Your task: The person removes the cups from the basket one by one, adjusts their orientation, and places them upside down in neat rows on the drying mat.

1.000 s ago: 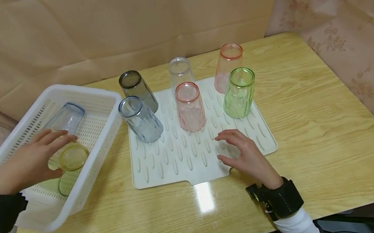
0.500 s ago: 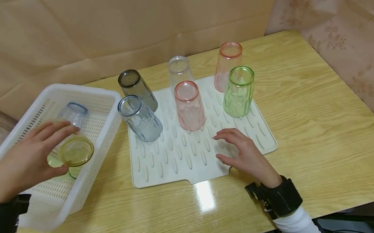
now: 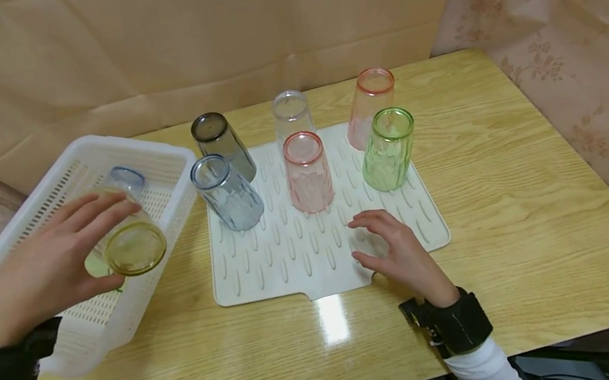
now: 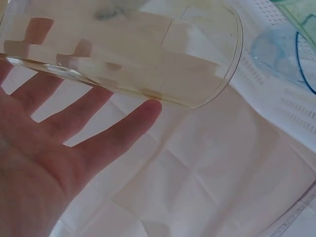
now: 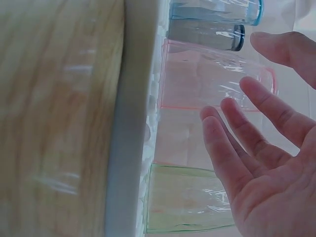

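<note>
My left hand grips a pale yellow glass between thumb and fingers, over the near right side of a white plastic basket. In the left wrist view the glass lies sideways along the fingers. Behind it in the basket are a blue glass and a green glass, partly hidden by the hand. My right hand hovers over the front right of a white ridged drying mat, fingers loosely bent and holding nothing. Nearest to it stand a green glass and a pink glass, both upside down.
The basket stands at the table's left. On the mat's left are a blue glass and a dark grey glass. A clear glass and a reddish glass stand at the back. Wooden table extends right.
My left hand has lifted the yellow glass from inside the basket and brought it slightly right and nearer. The blue glass in the basket has shifted a little. My right hand has stayed put.
</note>
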A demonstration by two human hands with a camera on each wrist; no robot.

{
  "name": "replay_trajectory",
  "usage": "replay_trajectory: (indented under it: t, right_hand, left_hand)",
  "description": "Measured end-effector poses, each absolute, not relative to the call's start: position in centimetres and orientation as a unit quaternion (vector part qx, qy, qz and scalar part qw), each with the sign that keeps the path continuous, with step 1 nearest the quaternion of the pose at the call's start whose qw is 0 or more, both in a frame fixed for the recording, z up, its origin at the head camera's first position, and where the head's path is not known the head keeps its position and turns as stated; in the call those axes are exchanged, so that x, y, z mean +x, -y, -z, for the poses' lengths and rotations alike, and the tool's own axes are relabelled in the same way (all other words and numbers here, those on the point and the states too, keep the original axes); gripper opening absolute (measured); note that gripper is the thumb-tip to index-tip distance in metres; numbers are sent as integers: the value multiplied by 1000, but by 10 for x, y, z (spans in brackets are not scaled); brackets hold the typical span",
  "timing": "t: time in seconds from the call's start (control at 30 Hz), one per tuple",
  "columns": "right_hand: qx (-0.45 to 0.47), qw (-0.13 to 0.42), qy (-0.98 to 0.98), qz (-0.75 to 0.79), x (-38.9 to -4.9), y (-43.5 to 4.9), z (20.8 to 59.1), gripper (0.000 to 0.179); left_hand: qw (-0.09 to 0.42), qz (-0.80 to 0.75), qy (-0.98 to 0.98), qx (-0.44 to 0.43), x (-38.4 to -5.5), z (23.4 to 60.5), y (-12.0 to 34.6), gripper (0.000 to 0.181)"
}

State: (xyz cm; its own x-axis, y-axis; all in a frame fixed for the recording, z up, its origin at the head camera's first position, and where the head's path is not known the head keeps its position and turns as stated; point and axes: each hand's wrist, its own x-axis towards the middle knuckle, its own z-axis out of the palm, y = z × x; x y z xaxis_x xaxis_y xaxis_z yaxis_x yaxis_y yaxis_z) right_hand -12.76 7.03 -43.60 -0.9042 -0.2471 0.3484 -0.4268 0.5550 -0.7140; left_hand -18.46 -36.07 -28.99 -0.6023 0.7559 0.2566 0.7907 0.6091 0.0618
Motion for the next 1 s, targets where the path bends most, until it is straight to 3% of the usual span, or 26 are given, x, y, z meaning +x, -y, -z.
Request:
replay_trajectory:
  t: [0.6, 1.0]
  right_hand:
    - [190, 99, 877, -429, -125, -66, 434, 41]
    - [213, 108, 873, -425, -121, -57, 426, 44]
  left_hand:
    - [107, 54, 883, -453, -152, 280, 323, 108]
    - [116, 156, 867, -458, -149, 301, 292, 96]
